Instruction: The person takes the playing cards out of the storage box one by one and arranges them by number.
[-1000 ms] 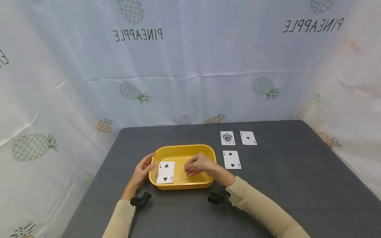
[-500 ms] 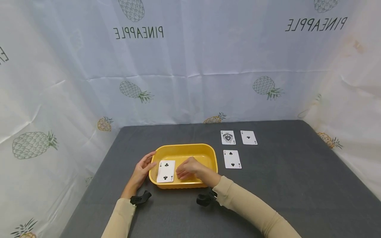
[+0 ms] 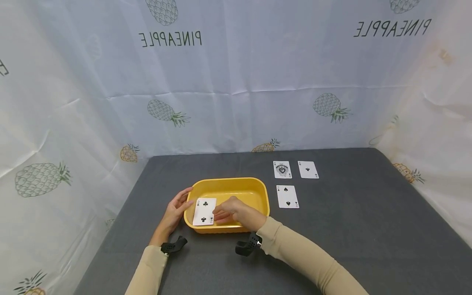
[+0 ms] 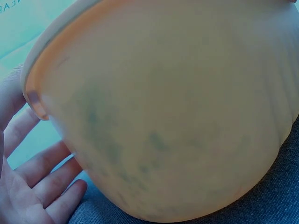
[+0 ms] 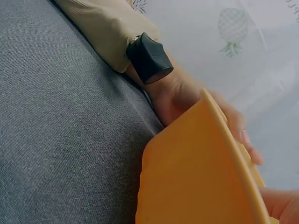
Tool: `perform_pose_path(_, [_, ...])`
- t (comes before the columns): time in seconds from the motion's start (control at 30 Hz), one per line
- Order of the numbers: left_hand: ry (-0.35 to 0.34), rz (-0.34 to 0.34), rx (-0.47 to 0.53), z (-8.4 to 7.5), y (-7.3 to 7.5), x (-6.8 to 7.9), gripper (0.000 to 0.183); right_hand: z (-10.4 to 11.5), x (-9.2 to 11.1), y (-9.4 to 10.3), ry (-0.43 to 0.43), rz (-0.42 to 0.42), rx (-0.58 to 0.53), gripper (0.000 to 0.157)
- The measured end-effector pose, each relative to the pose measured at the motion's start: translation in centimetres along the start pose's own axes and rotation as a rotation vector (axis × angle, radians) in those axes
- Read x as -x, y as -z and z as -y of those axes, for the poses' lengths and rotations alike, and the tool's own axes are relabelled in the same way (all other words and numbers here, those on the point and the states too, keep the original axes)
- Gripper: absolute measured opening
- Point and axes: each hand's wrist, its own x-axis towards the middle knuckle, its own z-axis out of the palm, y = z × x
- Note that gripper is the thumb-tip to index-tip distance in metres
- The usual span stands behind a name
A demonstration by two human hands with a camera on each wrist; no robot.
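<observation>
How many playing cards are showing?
4: two of clubs in the yellow tray; on the table to its right, two of spades and, farther back, an ornate card and ace of clubs. Others may hide under the first.

Head view: tray (image 3: 241,192) walled all round, entry from above. Left hand (image 3: 172,215) bars tray's left rim; right hand (image 3: 232,211) fills lower middle inside, sleeved forearm (image 3: 306,250) and black wrist device (image 3: 246,247) block lower centre to lower right. Way in over far rim, upper right of tray. Three cards (image 3: 287,197) right of centre lie flat, passable above. Broad passage over table (image 3: 372,205), far right; curtain (image 3: 254,65) closes off upper frame.
</observation>
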Motion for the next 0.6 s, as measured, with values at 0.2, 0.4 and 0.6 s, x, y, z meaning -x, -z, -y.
perform_pose_path(0.2, [0.001, 0.003, -0.001, 0.1, 0.0, 0.0, 0.055, 0.0, -0.4, -0.2, 0.008, -0.018, -0.050, 0.019])
perform_pose_path(0.4, [-0.028, 0.024, 0.013, 0.1, 0.1, 0.0, 0.056, 0.2, -1.0, -0.6, 0.054, -0.018, -0.058, 0.013])
perform_pose_path(0.6, [-0.033, 0.016, 0.009, 0.1, 0.1, 0.0, 0.056, 0.3, -1.1, -1.2, 0.087, -0.042, -0.022, 0.008])
